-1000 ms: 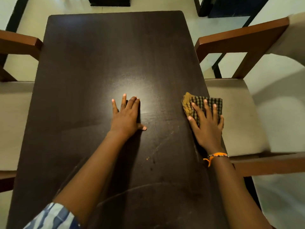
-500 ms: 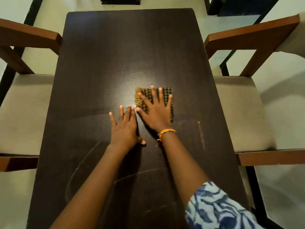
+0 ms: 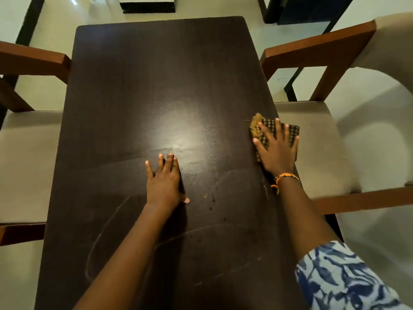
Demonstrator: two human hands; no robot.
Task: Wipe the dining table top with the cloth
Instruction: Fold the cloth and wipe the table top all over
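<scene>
The dark brown dining table top (image 3: 161, 86) fills the middle of the view, with smear arcs and small specks on its near half. A folded checked cloth with a yellow corner (image 3: 291, 130) lies at the table's right edge, partly overhanging it. My right hand (image 3: 276, 151) presses flat on the cloth with fingers spread; an orange bracelet is on the wrist. My left hand (image 3: 164, 181) rests flat on the bare table near the centre, fingers straight.
Wooden-armed chairs with beige seats stand on both sides: one on the right (image 3: 321, 153), one on the left (image 3: 26, 157). Pale floor lies beyond the table's far end, with dark furniture bases at the top.
My right hand has slid the cloth from the table's middle, beside my left hand, back to the right edge. My left hand has stayed in place.
</scene>
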